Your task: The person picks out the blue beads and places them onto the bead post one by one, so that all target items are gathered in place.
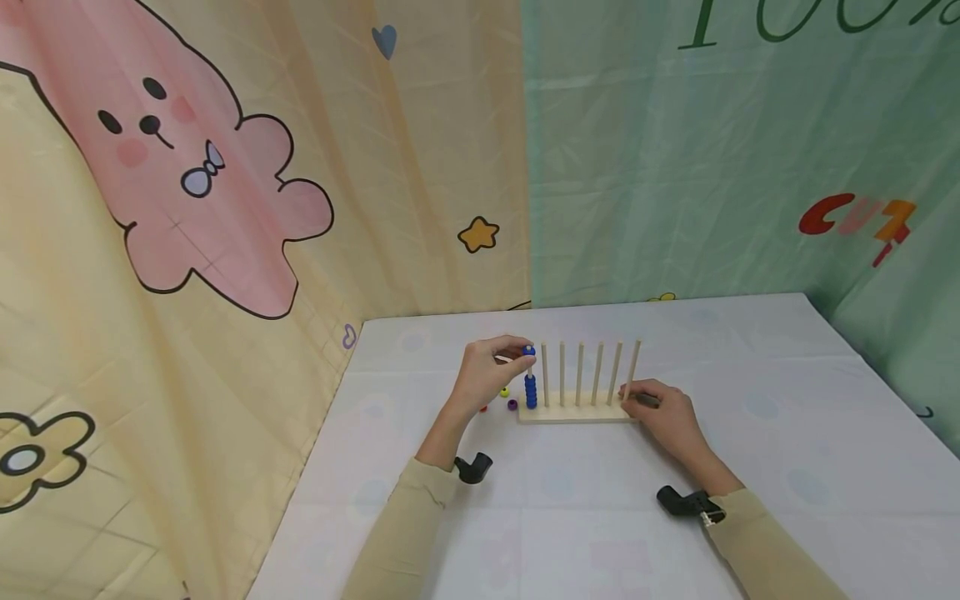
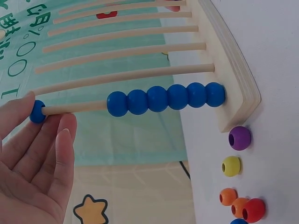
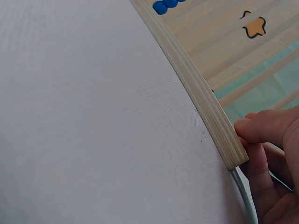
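My left hand pinches a blue bead at the top of the leftmost peg of a wooden bead rack. The peg's tip is inside that bead. Lower on the same peg, several blue beads sit stacked against the base. My right hand holds the base's right end, with thumb and fingers around its edge in the right wrist view. The other pegs carry no beads.
Left of the rack lie loose beads on the white-covered table: a purple bead, a yellow bead, orange beads, a red bead and a partly cut-off blue one. Printed curtains hang behind the table.
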A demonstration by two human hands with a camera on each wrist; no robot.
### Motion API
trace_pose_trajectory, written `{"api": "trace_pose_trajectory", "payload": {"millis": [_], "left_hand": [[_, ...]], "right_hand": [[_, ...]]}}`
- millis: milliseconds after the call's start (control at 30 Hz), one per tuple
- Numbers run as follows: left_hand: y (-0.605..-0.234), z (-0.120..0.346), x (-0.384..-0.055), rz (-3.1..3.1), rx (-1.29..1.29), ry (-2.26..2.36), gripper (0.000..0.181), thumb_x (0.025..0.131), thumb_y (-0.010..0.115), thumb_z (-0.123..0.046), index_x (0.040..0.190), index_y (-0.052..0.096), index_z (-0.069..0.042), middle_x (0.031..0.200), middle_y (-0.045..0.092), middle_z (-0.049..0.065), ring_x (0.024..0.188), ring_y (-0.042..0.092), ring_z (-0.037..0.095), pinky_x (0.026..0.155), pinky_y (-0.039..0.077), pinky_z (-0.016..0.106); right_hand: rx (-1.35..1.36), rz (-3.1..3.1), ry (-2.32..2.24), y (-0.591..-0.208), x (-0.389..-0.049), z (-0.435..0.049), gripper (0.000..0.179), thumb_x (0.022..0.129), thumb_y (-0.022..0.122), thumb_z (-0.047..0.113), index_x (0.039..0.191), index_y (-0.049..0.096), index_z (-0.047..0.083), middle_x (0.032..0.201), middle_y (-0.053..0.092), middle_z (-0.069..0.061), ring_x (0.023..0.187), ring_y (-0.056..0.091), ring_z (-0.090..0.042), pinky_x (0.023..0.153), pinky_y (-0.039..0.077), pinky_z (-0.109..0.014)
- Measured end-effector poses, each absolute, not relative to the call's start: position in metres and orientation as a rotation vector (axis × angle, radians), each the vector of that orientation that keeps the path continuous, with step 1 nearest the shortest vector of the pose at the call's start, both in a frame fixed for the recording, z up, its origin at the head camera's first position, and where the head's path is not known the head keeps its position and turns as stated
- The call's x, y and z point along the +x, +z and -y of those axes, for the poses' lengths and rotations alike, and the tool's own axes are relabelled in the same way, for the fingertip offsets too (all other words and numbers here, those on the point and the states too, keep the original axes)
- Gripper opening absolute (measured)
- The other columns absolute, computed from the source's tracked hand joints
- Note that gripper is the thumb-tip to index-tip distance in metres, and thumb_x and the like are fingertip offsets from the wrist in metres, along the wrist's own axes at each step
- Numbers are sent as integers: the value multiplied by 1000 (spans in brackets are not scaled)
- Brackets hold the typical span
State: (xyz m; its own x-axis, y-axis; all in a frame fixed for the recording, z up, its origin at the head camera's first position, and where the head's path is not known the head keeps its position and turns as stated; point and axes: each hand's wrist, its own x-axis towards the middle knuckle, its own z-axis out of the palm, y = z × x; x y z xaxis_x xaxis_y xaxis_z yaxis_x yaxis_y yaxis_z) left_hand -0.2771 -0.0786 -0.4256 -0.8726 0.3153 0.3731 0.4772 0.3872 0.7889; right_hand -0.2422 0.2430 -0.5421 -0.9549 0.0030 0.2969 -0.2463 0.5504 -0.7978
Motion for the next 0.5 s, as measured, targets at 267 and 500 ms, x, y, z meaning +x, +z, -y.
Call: {"api": "trace_pose_trajectory", "payload": {"millis": [267,500], "left_hand": [[-428,79,-276,2483,-704,-1499,26,92,76,-29,113,76,-13,95,72,-6,93,66,10,83,55,28],[-430,78,-276,2500,-682,-1495,27,91,77,-26,113,76,-11,94,72,-6,92,66,10,83,55,28]], "right_hand": [[195,2534,1364,-545,-243,-243,19,90,79,24,108,75,19,111,74,-2,106,69,-26,79,50,-19],[199,2530,1364,-544,-243,-243,18,90,79,22,107,76,19,111,74,-2,107,68,-27,80,49,-19]]}}
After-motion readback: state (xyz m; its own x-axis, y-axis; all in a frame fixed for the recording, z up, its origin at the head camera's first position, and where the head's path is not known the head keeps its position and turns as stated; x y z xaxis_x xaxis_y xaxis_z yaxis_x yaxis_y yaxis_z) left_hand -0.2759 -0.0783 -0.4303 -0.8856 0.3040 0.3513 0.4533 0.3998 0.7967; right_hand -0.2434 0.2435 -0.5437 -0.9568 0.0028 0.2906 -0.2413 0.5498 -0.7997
